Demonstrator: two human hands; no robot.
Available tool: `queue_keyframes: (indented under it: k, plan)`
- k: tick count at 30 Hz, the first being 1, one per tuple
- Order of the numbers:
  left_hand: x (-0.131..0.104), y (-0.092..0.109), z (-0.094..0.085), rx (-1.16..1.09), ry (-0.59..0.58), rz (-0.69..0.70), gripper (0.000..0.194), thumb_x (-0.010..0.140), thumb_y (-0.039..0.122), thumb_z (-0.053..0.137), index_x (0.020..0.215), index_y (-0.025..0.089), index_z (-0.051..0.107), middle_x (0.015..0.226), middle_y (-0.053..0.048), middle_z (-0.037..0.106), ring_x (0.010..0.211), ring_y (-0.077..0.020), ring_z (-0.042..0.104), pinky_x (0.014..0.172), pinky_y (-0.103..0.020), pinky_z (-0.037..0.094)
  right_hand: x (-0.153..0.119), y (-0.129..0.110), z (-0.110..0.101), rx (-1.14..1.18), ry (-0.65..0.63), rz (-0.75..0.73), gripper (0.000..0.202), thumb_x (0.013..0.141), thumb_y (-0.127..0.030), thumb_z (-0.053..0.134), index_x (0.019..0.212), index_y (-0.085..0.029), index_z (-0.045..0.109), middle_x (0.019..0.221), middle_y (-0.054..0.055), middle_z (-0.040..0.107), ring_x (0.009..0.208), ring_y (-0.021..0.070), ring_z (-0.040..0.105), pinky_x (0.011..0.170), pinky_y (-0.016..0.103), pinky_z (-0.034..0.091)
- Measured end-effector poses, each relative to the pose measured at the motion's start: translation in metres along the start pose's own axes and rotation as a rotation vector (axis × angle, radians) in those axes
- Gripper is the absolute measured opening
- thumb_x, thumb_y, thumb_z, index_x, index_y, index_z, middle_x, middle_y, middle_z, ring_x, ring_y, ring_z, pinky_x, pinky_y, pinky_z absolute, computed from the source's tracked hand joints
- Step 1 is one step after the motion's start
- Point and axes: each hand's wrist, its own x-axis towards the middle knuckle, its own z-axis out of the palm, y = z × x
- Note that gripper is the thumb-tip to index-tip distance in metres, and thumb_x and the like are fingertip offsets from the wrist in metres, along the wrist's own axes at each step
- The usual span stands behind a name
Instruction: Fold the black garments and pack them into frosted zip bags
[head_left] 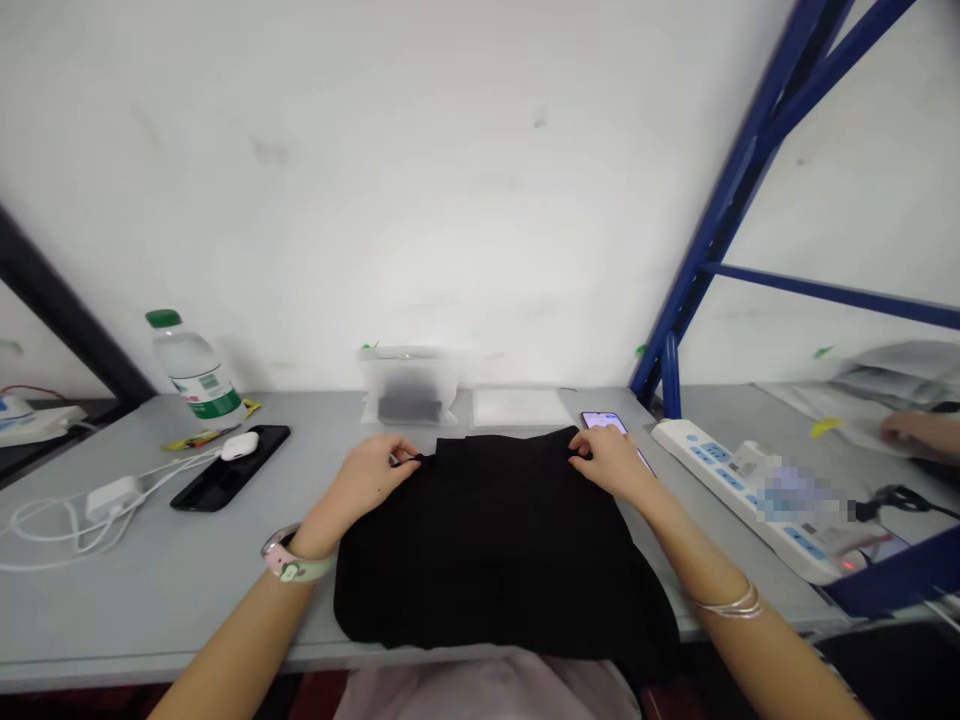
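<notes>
A black cloth garment (495, 550) lies spread over the front of the grey table, its near edge reaching the table's front edge. I cannot make out which garment it is. At its far left corner, my left hand (375, 475) pinches the fabric between thumb and fingers. My right hand (606, 458) grips the far right corner in the same way, so the far edge runs between both hands. A lit phone (600, 420) lies partly hidden behind my right hand.
A frosted bag (409, 385) and a white flat sheet (520, 407) lie by the wall. Left are a water bottle (199, 370), a black phone (232, 470), an earbud case and a charger (114, 498). Right are a power strip (742, 500), a blue frame (720, 215) and another person's hand (911, 430).
</notes>
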Motion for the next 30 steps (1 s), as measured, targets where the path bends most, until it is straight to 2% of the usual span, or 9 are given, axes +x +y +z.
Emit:
queue_keyframes:
  k: [4,8,11,15,18,20,25,28,30]
  plan:
    - [-0.006,0.002,-0.007,-0.047,0.009,0.028,0.024,0.085,0.043,0.053,0.089,0.022,0.065,0.096,-0.005,0.071,0.091,-0.0247,0.066,0.081,-0.036,0.050,-0.007,0.001,-0.011,0.067,0.023,-0.038,0.011,0.077,-0.018,0.055,0.081,-0.020,0.065,0.088,0.006,0.066,0.093,0.0267,0.059,0.081,0.040,0.042]
    - [-0.027,0.005,-0.016,-0.112,0.023,0.084,0.023,0.091,0.042,0.049,0.095,0.024,0.062,0.101,-0.002,0.072,0.093,-0.0224,0.066,0.088,-0.036,0.048,-0.033,0.003,-0.030,0.436,0.050,-0.144,0.006,0.081,-0.019,0.051,0.077,-0.022,0.055,0.087,0.003,0.065,0.088,0.0219,0.061,0.082,0.036,0.046]
    - [-0.047,0.002,-0.017,-0.086,0.056,0.148,0.017,0.090,0.038,0.052,0.093,0.025,0.062,0.099,-0.001,0.072,0.097,-0.0229,0.065,0.096,-0.040,0.043,-0.060,0.006,-0.042,0.615,0.038,-0.113,0.008,0.083,-0.022,0.054,0.076,-0.023,0.053,0.086,0.002,0.064,0.086,0.0210,0.062,0.079,0.034,0.048]
    - [-0.070,-0.009,-0.010,0.018,0.075,0.150,0.012,0.086,0.031,0.054,0.090,0.026,0.063,0.096,-0.001,0.071,0.096,-0.0248,0.065,0.098,-0.047,0.037,-0.087,0.011,-0.048,0.623,-0.024,-0.105,0.002,0.082,-0.022,0.059,0.081,-0.023,0.058,0.086,0.002,0.065,0.083,0.0213,0.062,0.080,0.035,0.050]
    - [-0.079,-0.010,-0.005,0.081,0.029,0.150,0.012,0.082,0.022,0.053,0.086,0.025,0.063,0.093,-0.001,0.071,0.096,-0.0255,0.064,0.096,-0.047,0.037,-0.096,0.012,-0.045,0.598,-0.115,-0.134,0.012,0.080,-0.017,0.056,0.085,-0.024,0.064,0.085,0.003,0.065,0.084,0.0226,0.062,0.081,0.038,0.051]
    - [-0.081,-0.002,-0.005,0.104,0.003,0.177,0.016,0.080,0.018,0.052,0.091,0.025,0.062,0.099,-0.002,0.069,0.101,-0.0260,0.062,0.097,-0.047,0.037,-0.097,0.011,-0.040,0.572,-0.149,-0.167,0.020,0.079,-0.014,0.053,0.088,-0.025,0.067,0.081,0.003,0.064,0.085,0.0234,0.062,0.082,0.040,0.051]
    - [-0.059,0.041,0.001,0.031,-0.029,0.321,0.043,0.086,0.029,0.059,0.129,0.029,0.051,0.138,-0.007,0.054,0.130,-0.0280,0.047,0.111,-0.048,0.029,-0.094,0.012,-0.031,0.525,-0.142,-0.222,0.024,0.078,-0.012,0.051,0.085,-0.026,0.070,0.082,0.004,0.064,0.084,0.0242,0.062,0.079,0.041,0.051]
    - [-0.021,0.055,0.011,-0.037,-0.116,0.374,0.062,0.087,0.039,0.063,0.144,0.031,0.040,0.153,-0.007,0.040,0.139,-0.0304,0.037,0.115,-0.050,0.026,-0.091,0.014,-0.032,0.526,-0.092,-0.222,0.018,0.083,-0.017,0.052,0.084,-0.025,0.069,0.089,0.005,0.065,0.088,0.0248,0.063,0.081,0.041,0.052]
    - [0.008,0.058,0.019,-0.124,-0.252,0.393,0.081,0.079,0.042,0.072,0.149,0.030,0.033,0.155,-0.008,0.037,0.140,-0.0321,0.036,0.113,-0.050,0.030,-0.084,0.015,-0.035,0.532,-0.034,-0.208,0.015,0.086,-0.021,0.052,0.084,-0.024,0.067,0.097,0.006,0.067,0.096,0.0255,0.063,0.087,0.042,0.051]
